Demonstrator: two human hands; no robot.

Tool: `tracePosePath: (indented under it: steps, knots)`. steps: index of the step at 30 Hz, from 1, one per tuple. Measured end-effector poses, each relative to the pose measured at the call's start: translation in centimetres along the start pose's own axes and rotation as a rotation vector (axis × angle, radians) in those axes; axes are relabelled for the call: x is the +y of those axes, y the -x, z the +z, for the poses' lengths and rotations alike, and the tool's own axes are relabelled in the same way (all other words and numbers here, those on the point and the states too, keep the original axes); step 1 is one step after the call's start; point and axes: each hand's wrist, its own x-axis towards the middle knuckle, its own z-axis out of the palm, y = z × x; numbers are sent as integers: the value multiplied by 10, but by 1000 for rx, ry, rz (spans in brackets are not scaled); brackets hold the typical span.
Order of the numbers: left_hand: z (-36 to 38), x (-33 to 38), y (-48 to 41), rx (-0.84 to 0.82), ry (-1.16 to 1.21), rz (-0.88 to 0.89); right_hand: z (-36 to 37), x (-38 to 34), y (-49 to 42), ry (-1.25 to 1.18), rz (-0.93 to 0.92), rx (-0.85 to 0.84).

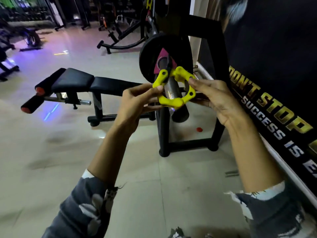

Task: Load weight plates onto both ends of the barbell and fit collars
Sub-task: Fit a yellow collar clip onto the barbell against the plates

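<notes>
Barbell sleeve point(173, 93) runs its long axis from the black weight plate point(151, 54) down toward the camera, its open end point(180, 115) pointing at the viewer and slightly right. Around that sleeve, just in front of the plate, sits a yellow collar point(173, 102) with its latch side apart. Left hand point(137, 102) pinches the collar's left rim, fingers closed on it; right hand point(214, 97) grips its right rim, fingertips clamped. Behind the sleeve stands a black bench point(82, 81).

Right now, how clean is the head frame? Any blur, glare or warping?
Head view: dim room; yellow collar and both hands sharp; glare streak on the bar sleeve; coloured light reflections on the floor; edges smeared, wall banner bowed by the wide lens.
</notes>
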Motion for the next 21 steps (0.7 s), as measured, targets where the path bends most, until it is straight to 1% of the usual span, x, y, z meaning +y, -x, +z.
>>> tracePosePath:
  steps: [3, 6, 9, 15, 18, 21]
  knots:
    - [7, -17, 34, 0, -18, 31, 1, 26, 34, -94, -4, 9]
    - [11, -34, 52, -24, -52, 80, 7, 49, 56, -58, -50, 31]
    - [10, -47, 54, -30, -56, 90, 9, 60, 60, -39, -79, 93]
    - [9, -72, 33, 7, -63, 61, 7, 81, 48, -63, -18, 94]
    - [5, -79, 11, -6, -63, 35, 6, 86, 21, -121, 23, 95]
    - [0, -80, -22, 38, -120, 26, 4, 87, -13, -138, 41, 104]
